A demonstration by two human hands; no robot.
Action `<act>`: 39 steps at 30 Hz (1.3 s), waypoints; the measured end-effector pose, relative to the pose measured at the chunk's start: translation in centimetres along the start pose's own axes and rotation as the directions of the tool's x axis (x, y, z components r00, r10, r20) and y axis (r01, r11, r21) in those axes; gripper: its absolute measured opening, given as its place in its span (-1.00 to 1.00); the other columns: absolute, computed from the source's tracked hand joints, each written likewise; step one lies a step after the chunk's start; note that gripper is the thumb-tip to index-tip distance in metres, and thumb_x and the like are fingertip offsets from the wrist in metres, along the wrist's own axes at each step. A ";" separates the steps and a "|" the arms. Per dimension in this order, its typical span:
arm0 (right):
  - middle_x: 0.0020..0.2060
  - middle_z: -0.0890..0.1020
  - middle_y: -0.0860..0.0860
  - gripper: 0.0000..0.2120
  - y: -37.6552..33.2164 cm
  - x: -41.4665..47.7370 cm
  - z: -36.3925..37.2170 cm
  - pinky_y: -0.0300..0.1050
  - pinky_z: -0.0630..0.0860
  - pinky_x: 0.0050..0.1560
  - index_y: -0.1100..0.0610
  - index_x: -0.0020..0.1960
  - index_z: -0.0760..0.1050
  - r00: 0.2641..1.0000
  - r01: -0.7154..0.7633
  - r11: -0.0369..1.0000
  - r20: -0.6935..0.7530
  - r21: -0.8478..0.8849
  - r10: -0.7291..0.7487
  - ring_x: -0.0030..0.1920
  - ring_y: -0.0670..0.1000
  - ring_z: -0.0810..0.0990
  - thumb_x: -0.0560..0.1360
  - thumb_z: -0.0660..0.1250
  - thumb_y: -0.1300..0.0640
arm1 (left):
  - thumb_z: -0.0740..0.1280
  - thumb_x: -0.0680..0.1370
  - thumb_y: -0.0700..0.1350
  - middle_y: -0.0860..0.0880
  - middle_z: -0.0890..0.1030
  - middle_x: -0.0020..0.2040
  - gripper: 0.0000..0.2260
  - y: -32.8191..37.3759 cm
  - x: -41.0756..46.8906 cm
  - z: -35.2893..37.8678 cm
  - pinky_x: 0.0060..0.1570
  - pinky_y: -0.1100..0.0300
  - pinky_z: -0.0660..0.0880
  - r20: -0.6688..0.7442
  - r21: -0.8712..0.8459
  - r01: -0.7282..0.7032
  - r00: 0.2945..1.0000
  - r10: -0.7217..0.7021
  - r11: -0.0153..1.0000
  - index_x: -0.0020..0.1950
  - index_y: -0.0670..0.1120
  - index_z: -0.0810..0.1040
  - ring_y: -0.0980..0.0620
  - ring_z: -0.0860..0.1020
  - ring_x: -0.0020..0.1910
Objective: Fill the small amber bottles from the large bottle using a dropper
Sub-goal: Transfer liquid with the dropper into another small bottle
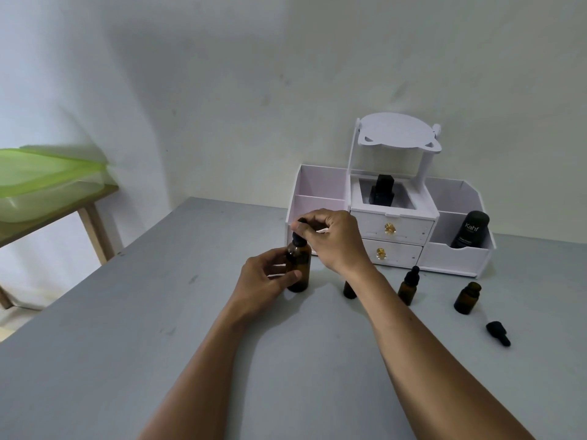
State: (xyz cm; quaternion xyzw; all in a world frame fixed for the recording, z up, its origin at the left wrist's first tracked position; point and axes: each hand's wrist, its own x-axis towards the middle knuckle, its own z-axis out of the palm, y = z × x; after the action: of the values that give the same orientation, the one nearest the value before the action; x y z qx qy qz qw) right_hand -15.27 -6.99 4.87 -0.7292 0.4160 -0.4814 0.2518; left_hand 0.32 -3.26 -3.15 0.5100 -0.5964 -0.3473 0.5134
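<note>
At the middle of the frame, a big amber bottle (pixel 298 268) is held on the grey table (pixel 127 344).

Toward the upper right, a white organizer (pixel 394 230) is set against the wall, with a black Kahf bottle (pixel 470 229) kept in its right box. The big bottle is gripped around its side by the left hand (pixel 265 277). Its black dropper top (pixel 298 235) is pinched by the fingers of the right hand (pixel 333 239). To the right, three small amber bottles are stood: one half hidden (pixel 349 290), one capped (pixel 409 286), one open (pixel 467 298). At the lower right, a loose black dropper cap (pixel 498 333) is laid flat.
</note>
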 end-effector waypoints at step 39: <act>-0.26 0.74 -0.02 -0.96 3.8 -7.4 -24.8 -0.21 0.60 -0.06 0.02 -0.15 0.70 0.800 -0.071 0.997 -0.594 0.034 0.077 -0.19 0.00 0.74 0.47 0.49 0.14 | 0.48 0.52 -0.13 0.13 0.56 0.24 -0.53 7.9 -4.1 23.5 0.23 0.34 0.47 0.198 -0.053 0.051 0.979 -0.040 0.997 0.41 0.04 0.50 0.22 0.54 0.12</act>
State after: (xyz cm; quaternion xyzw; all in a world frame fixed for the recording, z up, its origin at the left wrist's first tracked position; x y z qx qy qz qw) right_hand -40.69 -1.85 8.46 -0.5234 0.4999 -0.6775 0.1309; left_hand -24.61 0.07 -2.23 0.4714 -0.6221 -0.4250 0.4584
